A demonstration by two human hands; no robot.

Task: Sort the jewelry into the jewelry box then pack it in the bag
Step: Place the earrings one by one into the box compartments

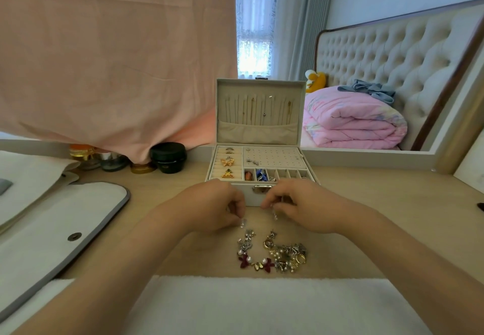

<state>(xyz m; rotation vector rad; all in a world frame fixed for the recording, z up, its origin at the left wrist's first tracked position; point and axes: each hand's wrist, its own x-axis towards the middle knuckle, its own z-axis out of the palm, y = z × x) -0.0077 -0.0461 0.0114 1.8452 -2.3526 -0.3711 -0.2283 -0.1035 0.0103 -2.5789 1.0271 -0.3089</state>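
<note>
Your left hand (209, 206) and right hand (301, 209) sit side by side on the worktop (392, 216), just in front of the box (243, 193). The fingers of both are curled. Your left hand pinches the left earring (243, 222), a small clear drop hanging from the fingertips. Your right hand pinches the right earring (275, 215), a thin silver dangle. Both earrings hang just above the pile (272, 253), the unsorted jewelry lying between your wrists: pearls, gold rings, silver charms and dark red flowers. The pile lies near the towel (262, 303), which covers the near edge of the worktop. The box is open, with its lid (300, 114) upright. Thin chains (289, 110) hang inside the lid above a cloth pocket. In the tray, the ring rolls on the left carry two gold bows (227, 162). The perforated panel (277, 160) on the right holds a few small pieces. In the front row of cells, the leftmost holds an orange piece (248, 175) and the next a blue piece (261, 175). The bag (65, 216), white with grey trim and a snap, lies flat to your left, well apart from the box. Dark and amber jars (167, 158) stand at the back left under a pink drape (104, 59).
</note>
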